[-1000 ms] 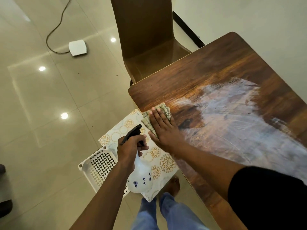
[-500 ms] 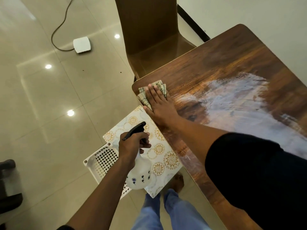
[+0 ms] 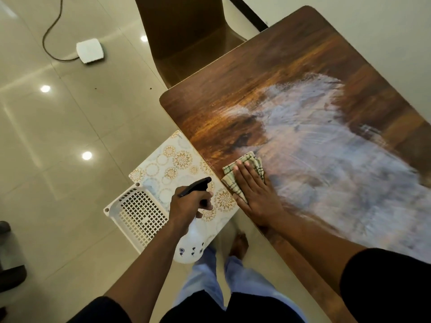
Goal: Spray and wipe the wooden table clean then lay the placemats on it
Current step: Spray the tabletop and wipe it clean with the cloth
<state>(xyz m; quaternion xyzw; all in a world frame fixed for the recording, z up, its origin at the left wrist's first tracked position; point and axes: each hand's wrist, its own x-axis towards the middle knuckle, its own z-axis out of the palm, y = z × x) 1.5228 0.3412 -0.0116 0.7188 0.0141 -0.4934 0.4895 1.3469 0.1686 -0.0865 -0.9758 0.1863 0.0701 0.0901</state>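
Observation:
The wooden table (image 3: 275,73) fills the right side, with a wide whitish wet smear across its middle. My right hand (image 3: 255,194) lies flat, fingers straight, pressing a checked cloth (image 3: 233,174) onto the table near its left edge. My left hand (image 3: 189,203) grips a white spray bottle (image 3: 190,247) with a black trigger head, held off the table over the floor. A placemat (image 3: 177,164), white with gold flower circles, lies below the table's edge on a white perforated basket (image 3: 137,215).
A brown wooden chair (image 3: 184,31) stands at the table's far left end. On the glossy tiled floor sits a white box (image 3: 90,50) with a dark cable. My legs and a bare foot (image 3: 238,245) are beside the table edge. A pale wall borders the table's right.
My right hand first pushed the cloth toward the table's far left corner, then drew it back along the left edge toward me. My left hand with the bottle stayed about where it was.

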